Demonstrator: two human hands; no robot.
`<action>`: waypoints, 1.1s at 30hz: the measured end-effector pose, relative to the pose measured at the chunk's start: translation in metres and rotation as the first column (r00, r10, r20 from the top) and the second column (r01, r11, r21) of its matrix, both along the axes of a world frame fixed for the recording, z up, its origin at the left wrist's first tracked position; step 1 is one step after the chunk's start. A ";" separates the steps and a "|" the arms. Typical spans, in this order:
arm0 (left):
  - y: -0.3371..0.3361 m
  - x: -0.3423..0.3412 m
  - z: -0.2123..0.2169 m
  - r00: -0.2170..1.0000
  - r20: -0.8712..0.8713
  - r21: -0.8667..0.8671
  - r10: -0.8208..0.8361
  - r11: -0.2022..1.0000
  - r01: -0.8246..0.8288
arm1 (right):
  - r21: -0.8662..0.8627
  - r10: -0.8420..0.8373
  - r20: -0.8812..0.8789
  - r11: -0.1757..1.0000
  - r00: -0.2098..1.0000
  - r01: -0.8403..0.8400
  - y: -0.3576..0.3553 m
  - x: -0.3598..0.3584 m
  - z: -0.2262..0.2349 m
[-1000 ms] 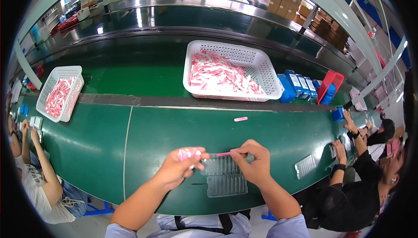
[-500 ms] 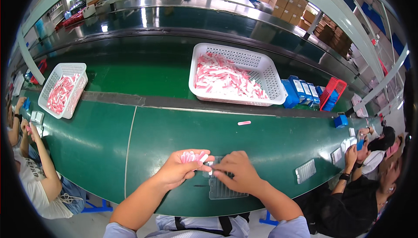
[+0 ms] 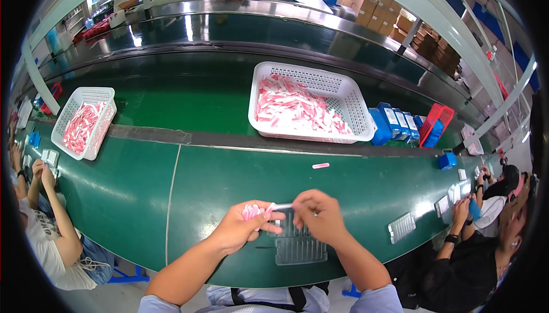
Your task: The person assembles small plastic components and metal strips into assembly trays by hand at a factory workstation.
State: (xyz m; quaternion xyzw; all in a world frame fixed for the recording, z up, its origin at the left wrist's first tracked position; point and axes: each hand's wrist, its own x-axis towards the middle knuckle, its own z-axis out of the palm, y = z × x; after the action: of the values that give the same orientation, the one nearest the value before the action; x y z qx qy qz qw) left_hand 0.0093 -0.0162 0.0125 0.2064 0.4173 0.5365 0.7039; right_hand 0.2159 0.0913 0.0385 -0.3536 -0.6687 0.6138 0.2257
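Observation:
My left hand (image 3: 239, 227) is closed around a fanned bunch of small pink-and-white strips (image 3: 251, 212), flat with rounded ends. One whitish strip (image 3: 281, 206) sticks out from the bunch toward the right. At its far end are the pinched fingertips of my right hand (image 3: 318, 216), slightly blurred. Below both hands a clear plastic tray (image 3: 301, 251) with narrow ribbed slots lies on the green table; its upper part is partly hidden by my fingers. A single pink strip (image 3: 321, 166) lies alone farther up the table.
A large white basket (image 3: 359, 98) of strips stands beyond my hands, beside blue boxes (image 3: 394, 121) and a red basket (image 3: 437, 118). Another white basket (image 3: 108, 113) is at the left. A clear tray (image 3: 402, 228) lies right. Co-workers' hands (image 3: 460, 213) work at both sides.
My right hand has risen from the tray's upper part and now grips the end of a strip at the left hand's bunch. The left hand has barely moved.

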 end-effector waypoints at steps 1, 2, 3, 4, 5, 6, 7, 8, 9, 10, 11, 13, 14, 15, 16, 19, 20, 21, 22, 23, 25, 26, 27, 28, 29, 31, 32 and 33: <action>0.001 -0.001 -0.001 0.999 0.025 -0.041 0.031 0.999 -0.030 | -0.030 -0.086 -0.172 0.996 0.981 0.082 0.002 0.003 -0.002; 0.001 -0.002 0.000 0.999 0.025 -0.039 0.032 0.999 -0.031 | -0.029 -0.085 -0.172 0.996 0.981 0.081 0.006 0.006 -0.001; 0.001 -0.004 0.001 0.998 0.018 -0.034 0.057 0.998 -0.057 | -0.028 -0.033 -0.250 0.999 0.968 0.027 0.009 0.009 0.002; 0.001 -0.005 0.002 0.997 0.012 -0.028 0.082 0.996 -0.082 | -0.024 0.018 -0.326 0.999 0.945 -0.027 0.011 0.010 0.003; 0.001 -0.005 0.002 0.997 0.012 -0.027 0.082 0.996 -0.082 | -0.023 0.019 -0.325 0.999 0.945 -0.028 0.011 0.010 0.004; 0.000 -0.005 0.004 0.997 0.012 -0.028 0.073 0.997 -0.073 | 0.019 0.021 -0.264 1.000 0.964 -0.017 0.009 0.011 0.005; 0.000 -0.005 0.005 0.998 0.011 -0.030 0.064 0.998 -0.063 | 0.062 0.020 -0.201 0.998 0.979 -0.008 0.008 0.012 0.006; 0.000 -0.005 0.004 0.998 0.012 -0.028 0.063 0.998 -0.063 | 0.064 0.020 -0.200 0.998 0.979 -0.007 0.008 0.012 0.007; 0.000 -0.004 0.004 0.999 -0.003 -0.025 0.040 0.999 -0.040 | 0.048 0.012 -0.165 0.999 0.986 -0.004 0.009 0.012 0.008; -0.001 -0.004 0.003 1.000 -0.019 -0.023 0.016 1.000 -0.016 | 0.033 0.005 -0.129 0.999 0.992 0.000 0.009 0.012 0.009; -0.001 -0.004 0.003 1.000 -0.020 -0.025 0.020 0.999 -0.020 | 0.031 0.008 -0.131 1.000 0.991 -0.004 0.009 0.012 0.012; 0.000 -0.005 0.004 0.997 -0.030 -0.050 0.069 0.996 -0.070 | 0.538 -0.031 0.293 0.831 0.956 -0.139 0.009 0.011 0.018; 0.000 -0.005 0.003 0.997 -0.029 -0.047 0.067 0.997 -0.068 | 0.541 -0.033 0.294 0.830 0.955 -0.138 0.009 0.012 0.017; 0.001 -0.006 0.002 0.997 -0.028 -0.038 0.074 0.996 -0.075 | 0.691 -0.010 0.319 0.687 0.948 -0.226 0.008 0.013 0.014; 0.001 -0.006 0.002 0.996 -0.028 -0.028 0.082 0.996 -0.083 | 0.805 0.008 0.349 0.509 0.937 -0.304 0.006 0.015 0.011; 0.002 -0.005 0.005 0.998 -0.019 -0.037 0.060 0.998 -0.060 | 0.834 0.101 0.342 0.425 0.934 -0.352 -0.005 0.014 0.003; 0.002 -0.005 0.004 0.998 -0.021 -0.038 0.062 0.997 -0.063 | 0.834 0.104 0.341 0.425 0.934 -0.351 -0.003 0.014 0.003; 0.001 -0.005 0.003 0.998 -0.018 -0.041 0.064 0.997 -0.065 | 0.737 0.140 0.285 0.601 0.948 -0.310 0.002 0.015 0.005; 0.001 -0.004 0.002 0.998 -0.015 -0.043 0.066 0.997 -0.067 | 0.604 0.164 0.223 0.751 0.961 -0.268 0.007 0.016 0.007; 0.001 -0.004 0.003 0.998 -0.015 -0.042 0.063 0.997 -0.064 | 0.605 0.161 0.223 0.751 0.961 -0.266 0.013 0.017 0.007; 0.000 -0.004 0.004 0.998 -0.028 -0.053 0.060 0.997 -0.062 | 0.260 0.318 0.154 0.900 0.935 -0.349 0.028 0.017 0.005; 0.001 -0.004 0.003 0.998 -0.030 -0.049 0.057 0.997 -0.058 | 0.161 0.366 0.187 0.904 0.911 -0.396 0.030 0.012 0.007; 0.001 -0.004 0.001 0.998 -0.007 -0.061 0.059 0.996 -0.060 | 0.166 0.362 0.186 0.905 0.913 -0.393 0.031 0.008 0.006; 0.002 -0.004 0.000 0.998 0.016 -0.075 0.062 0.995 -0.061 | 0.286 0.358 0.284 0.854 0.889 -0.435 0.033 0.002 0.003; 0.002 -0.004 0.002 0.998 0.014 -0.072 0.060 0.996 -0.059 | 0.391 0.339 0.379 0.784 0.861 -0.481 0.033 -0.002 0.001; 0.002 -0.005 0.005 0.999 0.015 -0.096 0.041 0.995 -0.040 | 0.459 0.248 0.385 0.784 0.889 -0.418 0.027 -0.011 0.000; 0.002 -0.006 0.005 0.999 0.011 -0.092 0.043 0.995 -0.042 | 0.526 0.159 0.384 0.772 0.909 -0.358 0.025 -0.014 0.000; 0.001 -0.007 0.005 1.000 0.003 -0.086 0.022 0.996 -0.022 | 0.530 0.159 0.381 0.769 0.911 -0.356 0.025 -0.014 0.001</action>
State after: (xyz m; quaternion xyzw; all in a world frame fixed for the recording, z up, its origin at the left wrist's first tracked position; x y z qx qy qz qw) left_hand 0.0021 -0.0157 0.0180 0.1702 0.4410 0.5261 0.7069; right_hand 0.2015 0.1161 0.0391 -0.2626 -0.8952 0.3369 0.1269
